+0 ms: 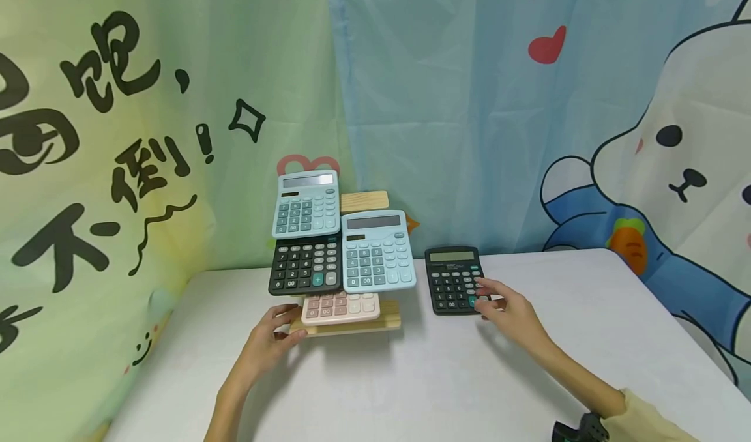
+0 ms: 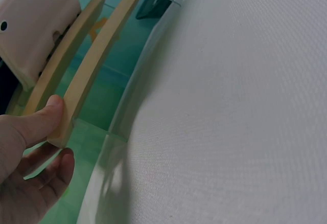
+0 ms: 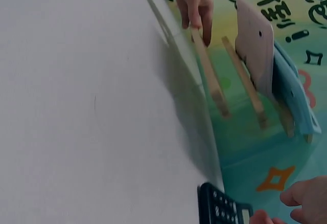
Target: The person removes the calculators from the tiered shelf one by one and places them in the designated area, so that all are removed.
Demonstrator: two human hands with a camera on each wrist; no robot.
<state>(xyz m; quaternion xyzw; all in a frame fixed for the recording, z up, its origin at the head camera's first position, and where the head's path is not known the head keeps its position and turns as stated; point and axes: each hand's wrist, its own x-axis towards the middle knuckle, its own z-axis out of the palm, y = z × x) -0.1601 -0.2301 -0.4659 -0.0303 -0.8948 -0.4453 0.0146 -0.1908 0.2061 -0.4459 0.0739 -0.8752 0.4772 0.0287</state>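
Observation:
My left hand [image 1: 271,339] pinches the left end of the front wooden slat [image 2: 97,55] of a wooden rack [image 1: 389,314], thumb on one side and fingers on the other. Propped on the rack are a pink calculator [image 1: 342,308], a black calculator [image 1: 305,265] and two light blue calculators [image 1: 306,205] [image 1: 378,251], partly overlapping. Right of the rack, a separate black calculator [image 1: 453,280] has its keys and screen in view. At its right edge is my right hand [image 1: 509,311], fingers loosely bent; whether they touch it I cannot tell.
A white table [image 1: 411,377] spreads under everything. Behind it hangs a printed curtain [image 1: 411,103] with lettering, hearts and a cartoon bear. Another wooden slat [image 1: 365,201] shows behind the blue calculators. A dark wrist device [image 1: 581,429] sits at my right sleeve.

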